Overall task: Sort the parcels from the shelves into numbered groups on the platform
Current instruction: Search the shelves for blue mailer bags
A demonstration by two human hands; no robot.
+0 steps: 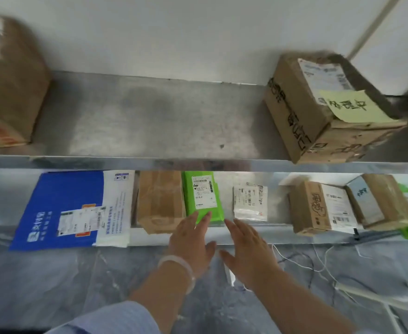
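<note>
A green parcel (203, 196) with a white label lies on the lower metal shelf (222, 235), between a brown paper parcel (160, 201) and a small white bag parcel (250, 203). My left hand (191, 239) reaches to the green parcel, fingertips touching its near edge, fingers apart. My right hand (248, 247) hovers open just right of it, near the shelf's front edge, holding nothing. A blue and white flat parcel (72, 208) lies at the left of the same shelf.
Two cardboard boxes (318, 208) (381, 201) stand at the right of the lower shelf. On the upper shelf (150, 116) sit a box with a yellow note (323, 109) and a big box (7, 83) at the left. White cables (318, 263) trail on the grey floor.
</note>
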